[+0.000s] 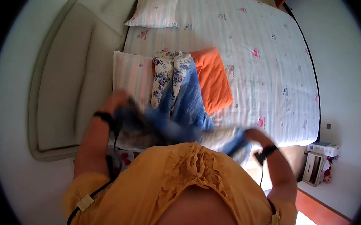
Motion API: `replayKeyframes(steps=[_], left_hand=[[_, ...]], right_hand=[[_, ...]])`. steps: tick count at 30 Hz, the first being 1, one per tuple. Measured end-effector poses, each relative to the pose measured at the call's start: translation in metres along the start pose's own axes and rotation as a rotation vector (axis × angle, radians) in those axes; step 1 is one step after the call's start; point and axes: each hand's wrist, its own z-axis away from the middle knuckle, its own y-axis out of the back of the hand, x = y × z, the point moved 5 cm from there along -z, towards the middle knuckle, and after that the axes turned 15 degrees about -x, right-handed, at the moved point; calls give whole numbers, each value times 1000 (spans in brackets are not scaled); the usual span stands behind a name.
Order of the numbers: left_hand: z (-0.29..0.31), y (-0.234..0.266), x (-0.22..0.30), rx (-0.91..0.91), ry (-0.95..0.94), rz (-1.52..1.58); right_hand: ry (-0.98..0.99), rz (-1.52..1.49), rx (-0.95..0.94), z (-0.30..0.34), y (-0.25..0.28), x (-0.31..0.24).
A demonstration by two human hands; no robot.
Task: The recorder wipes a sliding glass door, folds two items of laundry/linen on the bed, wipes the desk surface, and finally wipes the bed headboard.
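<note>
Grip on both sides is clenched on a blue garment, left hand at one end, right hand at the other, though it's pretty blurry. It's stretched between them, with the yellow top hiding some of the lower edge. Just beyond the grip there's floral cloth and blue cloth, plus orange cloth on the bed. Striped pillow sits just past the left hand, with the headboard further left.
</note>
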Motion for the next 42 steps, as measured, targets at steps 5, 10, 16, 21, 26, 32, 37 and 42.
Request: replayKeyframes(steps=[5, 10, 16, 21, 26, 32, 37, 42], left_hand=[[69, 379, -47, 955, 361, -83], [362, 526, -63, 1525, 645, -639], [390, 455, 5, 1709, -51, 539], [325, 381, 72, 1256, 96, 277], [239, 277, 81, 1007, -100, 205], [123, 90, 69, 817, 202, 48], [70, 23, 51, 89, 522, 647], [49, 129, 64, 394, 159, 1583]], right_hand=[[-686, 383, 1160, 214, 254, 138], [-776, 236, 2146, 474, 344, 17], [-900, 188, 2273, 555, 241, -2], [-828, -261, 1673, 464, 133, 9], [-831, -159, 1282, 342, 9, -9], [-1042, -443, 837, 223, -117, -46], [-854, -624, 526, 186, -174, -63], [-681, -800, 221, 251, -102, -64]])
